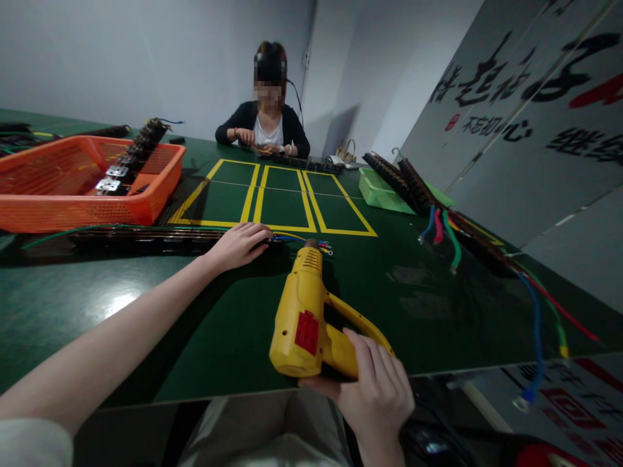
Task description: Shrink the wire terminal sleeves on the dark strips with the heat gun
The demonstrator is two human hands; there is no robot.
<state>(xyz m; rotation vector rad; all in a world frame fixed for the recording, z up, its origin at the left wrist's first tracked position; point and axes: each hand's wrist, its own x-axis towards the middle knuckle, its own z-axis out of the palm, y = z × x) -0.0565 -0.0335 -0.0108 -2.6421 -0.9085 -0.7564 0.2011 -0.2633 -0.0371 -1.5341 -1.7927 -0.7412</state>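
In the head view, my right hand (377,389) is wrapped round the handle of a yellow heat gun (299,305) with a red label. Its nozzle points away from me at several coloured wires with ring terminals (325,247). These wires come from the right end of a long dark wired strip (141,240) lying across the table. My left hand (241,245) grips this strip near that end, fingers curled over its top. A green wire (63,235) runs along the strip and sticks out at its left.
An orange basket (168,188) with a dark strip leaning in it stands left. At right, a green basket (377,194) and more wired strips (418,181) have wires hanging over the table edge. Yellow tape (287,227) marks the green table. A person (267,123) sits opposite.
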